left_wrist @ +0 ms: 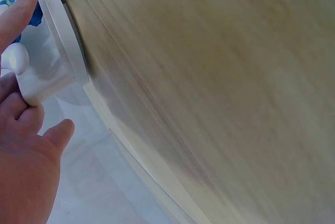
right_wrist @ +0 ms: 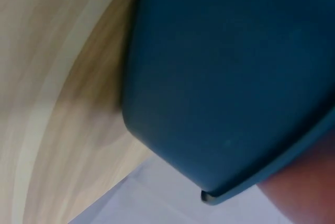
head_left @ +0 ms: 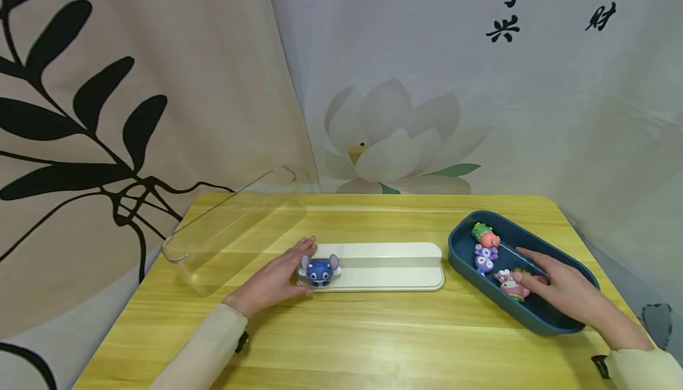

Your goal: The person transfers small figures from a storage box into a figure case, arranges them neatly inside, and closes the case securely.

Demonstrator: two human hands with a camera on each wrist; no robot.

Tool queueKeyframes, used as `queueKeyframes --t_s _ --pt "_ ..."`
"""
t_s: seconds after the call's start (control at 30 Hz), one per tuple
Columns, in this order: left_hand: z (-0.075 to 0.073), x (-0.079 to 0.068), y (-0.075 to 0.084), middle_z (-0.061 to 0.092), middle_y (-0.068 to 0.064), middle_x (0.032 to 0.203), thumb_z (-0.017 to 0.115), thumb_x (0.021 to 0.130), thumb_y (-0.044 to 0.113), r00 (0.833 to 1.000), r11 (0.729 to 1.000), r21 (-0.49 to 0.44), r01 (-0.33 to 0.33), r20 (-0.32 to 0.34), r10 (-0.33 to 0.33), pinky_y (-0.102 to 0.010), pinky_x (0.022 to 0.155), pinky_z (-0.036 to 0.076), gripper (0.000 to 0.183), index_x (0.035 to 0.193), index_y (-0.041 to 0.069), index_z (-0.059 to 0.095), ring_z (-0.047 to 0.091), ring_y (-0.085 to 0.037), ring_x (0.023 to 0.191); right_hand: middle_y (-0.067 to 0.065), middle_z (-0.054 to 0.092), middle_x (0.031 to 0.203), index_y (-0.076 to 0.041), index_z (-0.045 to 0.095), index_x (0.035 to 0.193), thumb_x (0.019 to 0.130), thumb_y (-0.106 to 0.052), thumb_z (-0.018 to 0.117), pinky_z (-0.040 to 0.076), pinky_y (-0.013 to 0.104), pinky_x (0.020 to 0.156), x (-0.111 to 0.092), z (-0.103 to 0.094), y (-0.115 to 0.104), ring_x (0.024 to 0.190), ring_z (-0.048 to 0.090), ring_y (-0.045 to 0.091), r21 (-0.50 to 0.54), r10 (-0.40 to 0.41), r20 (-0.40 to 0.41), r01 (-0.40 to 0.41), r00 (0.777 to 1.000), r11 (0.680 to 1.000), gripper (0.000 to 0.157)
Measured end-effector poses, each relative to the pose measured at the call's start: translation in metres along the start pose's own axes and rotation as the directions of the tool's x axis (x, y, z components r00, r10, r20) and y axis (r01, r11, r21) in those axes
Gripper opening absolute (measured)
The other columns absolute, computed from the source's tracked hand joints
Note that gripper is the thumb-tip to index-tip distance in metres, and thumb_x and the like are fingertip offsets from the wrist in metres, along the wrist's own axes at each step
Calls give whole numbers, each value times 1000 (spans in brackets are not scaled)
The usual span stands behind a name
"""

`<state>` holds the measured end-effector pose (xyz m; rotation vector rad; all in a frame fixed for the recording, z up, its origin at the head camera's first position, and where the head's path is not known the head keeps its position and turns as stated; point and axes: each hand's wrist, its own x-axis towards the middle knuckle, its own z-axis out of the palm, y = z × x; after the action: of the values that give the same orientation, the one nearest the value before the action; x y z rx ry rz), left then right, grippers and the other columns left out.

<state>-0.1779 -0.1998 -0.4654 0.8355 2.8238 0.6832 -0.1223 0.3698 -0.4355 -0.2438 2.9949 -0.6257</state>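
Note:
A white stepped stand (head_left: pixel 384 281) lies on the table, with a blue big-eared figurine (head_left: pixel 320 272) on its left end. My left hand (head_left: pixel 272 278) touches that end of the stand, fingers stretched along its side beside the figurine. In the left wrist view the fingers (left_wrist: pixel 23 12) are fairly straight at the stand's corner. My right hand (head_left: pixel 573 289) reaches into a dark blue tray (head_left: pixel 512 243), thumb and fingers spread about a pink figurine (head_left: pixel 511 288). Beside it in the tray lie a purple figurine (head_left: pixel 484 259) and a green-topped pink figurine (head_left: pixel 487 236).
A clear plastic cover (head_left: pixel 240 230) stands tilted on the table's left side, behind my left hand. The wooden table (head_left: pixel 373 342) ends at a printed cloth backdrop (head_left: pixel 395 34). In the right wrist view, the tray's outer wall (right_wrist: pixel 225 77) fills most of the picture.

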Motion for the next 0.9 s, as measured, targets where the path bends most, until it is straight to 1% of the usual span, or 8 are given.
queueKeyframes --t_s 0.1,0.2,0.27,0.4,0.53,0.67,0.77,0.9 --pt "0 0 0 17 2 173 87 83 39 1000 1000 -3 5 -1 -5 -50 124 28 99 163 14 33 16 -21 158 31 63 127 11 49 145 103 -43 63 56 52 78 2 0 5 90 62 33 -5 -9 14 10 1000 1000 70" --pt "0 -1 1 17 4 172 87 83 40 1000 1000 -1 6 0 -6 -50 124 28 99 163 14 33 17 -21 158 38 57 136 11 51 143 104 -43 62 52 69 90 3 1 9 112 61 50 -4 -16 31 16 999 1000 67" --pt "0 -1 0 17 4 172 86 84 40 1000 1000 1 6 0 -6 -50 124 28 99 163 14 33 16 -21 158 39 56 137 11 52 142 104 -41 62 50 72 93 4 1 12 119 57 55 0 -28 39 28 999 1000 66" --pt "0 -1 0 16 5 172 86 84 39 1000 1000 -4 10 2 -10 -49 125 27 98 163 14 33 16 -20 158 33 62 130 11 54 141 102 -40 67 56 62 89 8 -1 17 104 65 40 -5 -47 71 48 996 999 65" --pt "-1 0 2 17 4 172 86 85 37 1000 1000 -9 7 -1 -7 -49 125 27 98 163 13 33 16 -21 158 25 66 124 10 56 140 100 -37 69 58 52 84 10 -4 20 94 60 25 -4 -48 105 49 993 999 63" --pt "0 1 2 17 3 172 87 85 36 1000 1000 -7 5 -6 -5 -49 124 27 98 163 13 33 16 -21 158 28 66 123 12 58 137 101 -36 67 57 58 88 11 -6 22 99 62 29 -4 -43 144 44 989 999 60" --pt "0 1 2 17 3 172 87 85 36 1000 1000 -5 7 -6 -7 -50 124 28 98 163 12 33 17 -22 158 28 67 122 13 59 134 102 -35 66 58 55 87 13 -8 23 100 62 29 -4 -49 182 50 982 999 58" --pt "0 0 2 17 1 172 87 85 36 1000 1000 -5 10 -3 -10 -49 124 28 98 163 13 33 16 -21 158 13 69 111 12 61 132 102 -33 67 56 34 76 13 -10 24 90 57 15 23 -56 235 52 970 998 55"
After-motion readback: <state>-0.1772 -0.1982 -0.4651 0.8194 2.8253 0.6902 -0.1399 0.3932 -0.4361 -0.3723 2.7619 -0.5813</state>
